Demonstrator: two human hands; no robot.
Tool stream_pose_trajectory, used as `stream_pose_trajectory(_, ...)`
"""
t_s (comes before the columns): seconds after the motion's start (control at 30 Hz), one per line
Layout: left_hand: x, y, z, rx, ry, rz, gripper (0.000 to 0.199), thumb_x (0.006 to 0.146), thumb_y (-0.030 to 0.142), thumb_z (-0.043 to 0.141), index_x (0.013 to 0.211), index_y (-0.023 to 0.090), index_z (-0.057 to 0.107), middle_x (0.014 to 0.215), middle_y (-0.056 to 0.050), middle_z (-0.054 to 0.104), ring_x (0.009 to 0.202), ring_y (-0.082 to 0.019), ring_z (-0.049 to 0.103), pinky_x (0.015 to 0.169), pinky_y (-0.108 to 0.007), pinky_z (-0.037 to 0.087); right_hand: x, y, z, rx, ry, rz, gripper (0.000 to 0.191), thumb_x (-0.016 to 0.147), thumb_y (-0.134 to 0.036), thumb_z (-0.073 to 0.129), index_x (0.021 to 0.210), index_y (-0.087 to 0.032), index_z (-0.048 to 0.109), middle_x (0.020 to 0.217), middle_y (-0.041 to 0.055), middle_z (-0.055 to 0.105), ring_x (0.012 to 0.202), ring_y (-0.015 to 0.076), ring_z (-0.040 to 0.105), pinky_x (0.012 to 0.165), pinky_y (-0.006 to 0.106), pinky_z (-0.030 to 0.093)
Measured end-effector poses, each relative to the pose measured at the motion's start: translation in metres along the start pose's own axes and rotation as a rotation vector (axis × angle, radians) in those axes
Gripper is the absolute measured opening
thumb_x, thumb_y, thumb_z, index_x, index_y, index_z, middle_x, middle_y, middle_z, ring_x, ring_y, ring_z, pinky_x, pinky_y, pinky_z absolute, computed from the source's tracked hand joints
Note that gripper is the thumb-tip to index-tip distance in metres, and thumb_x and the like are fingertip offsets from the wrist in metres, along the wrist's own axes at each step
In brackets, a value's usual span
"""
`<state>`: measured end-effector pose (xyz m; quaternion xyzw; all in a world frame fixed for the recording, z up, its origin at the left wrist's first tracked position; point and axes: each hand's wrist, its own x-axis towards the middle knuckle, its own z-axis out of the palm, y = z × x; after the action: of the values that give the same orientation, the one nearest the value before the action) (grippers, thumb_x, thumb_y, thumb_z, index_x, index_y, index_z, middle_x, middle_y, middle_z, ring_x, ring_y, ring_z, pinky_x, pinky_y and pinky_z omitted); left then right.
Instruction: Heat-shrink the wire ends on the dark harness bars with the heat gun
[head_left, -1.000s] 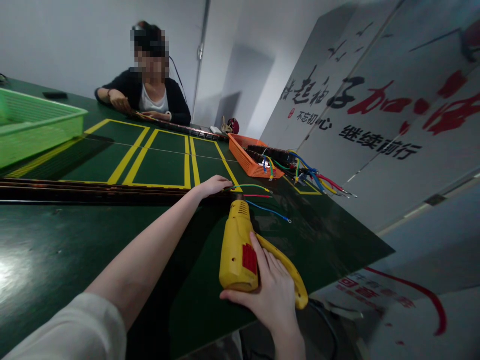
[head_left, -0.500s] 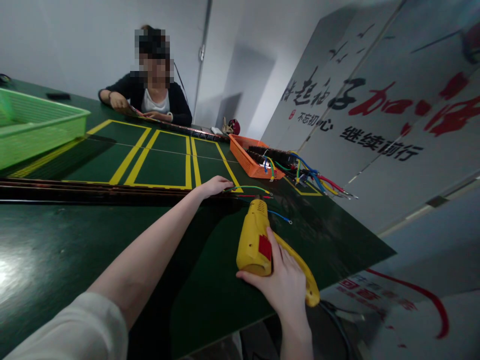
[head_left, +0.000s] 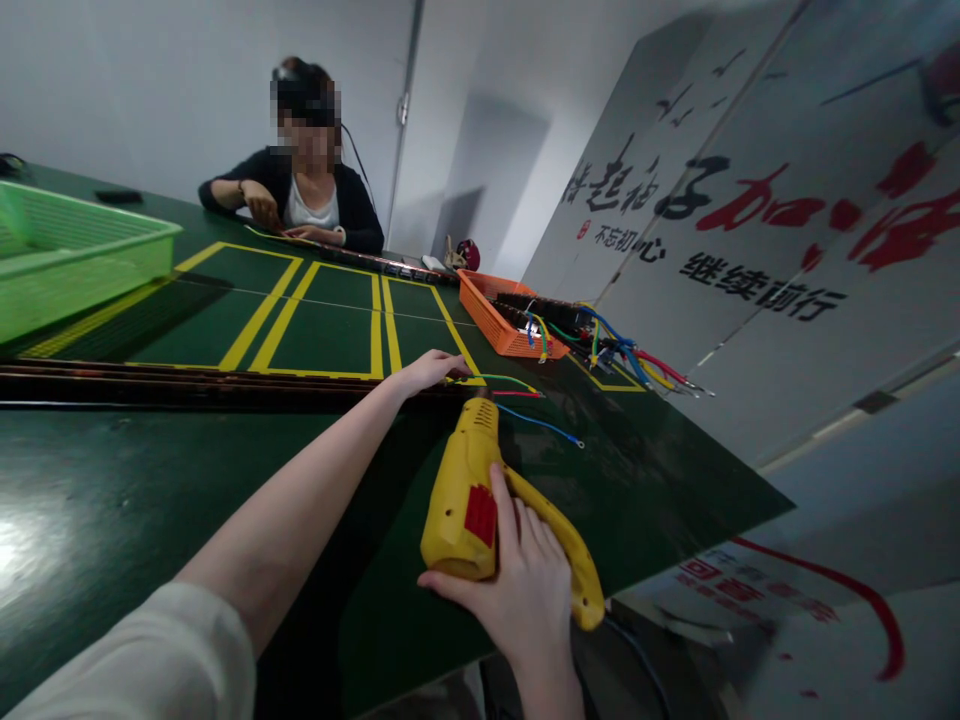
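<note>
My right hand point(head_left: 517, 560) is wrapped round a yellow heat gun point(head_left: 461, 490) with a red label. Its nozzle points away from me, close to the near end of several wires. My left hand point(head_left: 431, 372) is closed at the end of a long dark strip bundle point(head_left: 225, 388), by the root of a yellow-green wire point(head_left: 506, 379); its fingertips are partly hidden, and what exactly they pinch is too small to make out. A red wire point(head_left: 517, 393) and a blue wire point(head_left: 540, 421) with a ring terminal extend to the right of the nozzle.
An orange basket point(head_left: 487, 318) holds dark strips whose coloured wires point(head_left: 645, 365) hang over its right side. A green basket point(head_left: 90, 285) stands at the left. Across the green table point(head_left: 660, 480), a person point(head_left: 311, 200) handles a strip. Yellow tape marks rectangles on the tabletop.
My right hand has brought the heat gun to the left and slightly nearer me, uncovering more of the blue wire. My left hand stays nearly still. The person opposite has shifted a hand.
</note>
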<state>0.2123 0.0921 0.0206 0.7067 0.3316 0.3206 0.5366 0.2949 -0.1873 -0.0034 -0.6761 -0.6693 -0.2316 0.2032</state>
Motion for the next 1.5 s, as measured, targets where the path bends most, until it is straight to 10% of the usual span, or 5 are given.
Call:
stream_pose_trajectory(0.33,0.018,-0.018,0.000,-0.106,-0.033,0.032,0.045,0.079,0.051,0.055,0.081,0.010,0.073,0.090,-0.011,0.072,0.083,-0.019,0.063,0.084,-0.030,0.046,0.009,-0.043,-0.001,0.138,-0.022,-0.027,0.118,0.051,-0.087,0.050,0.141,-0.012,0.031,0.092,0.0133,0.065,0.083,0.0287,0.062,0.072,0.041,0.050)
stream_pose_trajectory(0.67,0.014,-0.012,0.000,-0.099,-0.028,0.014,0.046,0.081,0.050,0.053,0.082,0.009,0.074,0.087,-0.011,0.072,0.076,-0.018,0.061,0.078,-0.029,0.046,0.038,-0.033,-0.030,0.296,-0.517,0.059,0.130,0.047,-0.058,0.078,0.146,-0.030,0.000,0.111,0.0074,0.062,0.095,0.0303,0.061,0.079,0.042,0.049)
stream_pose_trajectory(1.5,0.003,-0.001,0.002,0.053,0.000,0.027,0.049,0.091,0.040,0.036,0.089,0.007,0.072,0.093,-0.011,0.071,0.088,-0.020,0.062,0.087,-0.030,0.042,0.044,0.008,-0.014,0.167,-0.436,0.185,0.115,0.058,-0.064,0.069,0.147,-0.029,0.005,0.125,0.0088,0.057,0.102,0.0318,0.060,0.083,0.044,0.047)
